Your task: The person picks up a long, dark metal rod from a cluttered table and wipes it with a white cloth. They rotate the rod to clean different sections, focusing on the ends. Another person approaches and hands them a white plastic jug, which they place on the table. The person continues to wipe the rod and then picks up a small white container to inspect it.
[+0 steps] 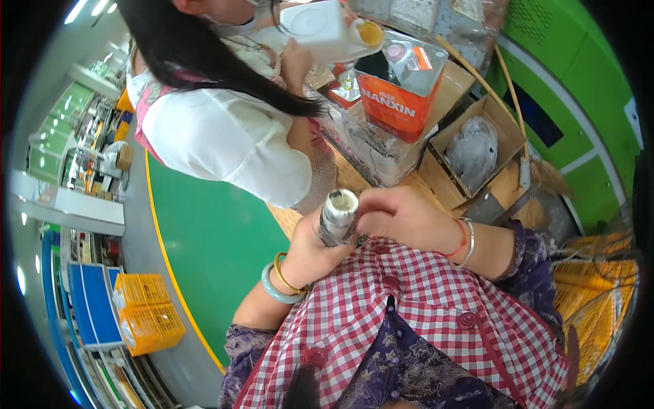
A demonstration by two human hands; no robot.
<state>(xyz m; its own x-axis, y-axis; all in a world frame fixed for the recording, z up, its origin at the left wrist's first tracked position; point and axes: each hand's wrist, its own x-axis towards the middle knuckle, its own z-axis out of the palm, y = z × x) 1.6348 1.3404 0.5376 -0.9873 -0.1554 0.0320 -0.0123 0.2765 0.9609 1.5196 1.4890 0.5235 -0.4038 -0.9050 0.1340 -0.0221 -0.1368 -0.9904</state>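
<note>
In front of my apron, my left hand (315,247) is wrapped round a silvery cylinder (338,225) with a pale, rough-looking round end that points up toward me. What kind of thing it is cannot be made out. My right hand (409,217) is beside the cylinder's upper end, its fingers curled in and bent toward it. Whether those fingertips pinch anything is hidden. Ahead of my hands, a co-worker's hand (296,65) is at a white plastic jug (317,26), tipped sideways with its yellowish mouth close to a red and silver metal tin (395,92).
A cardboard box (436,167) with a clear plastic bag (471,153) stands right of the tin, near wooden sticks (512,92) and a broom (548,180). The co-worker in a white sleeve (225,136) is close on my left. Yellow crates (151,330) are farther left.
</note>
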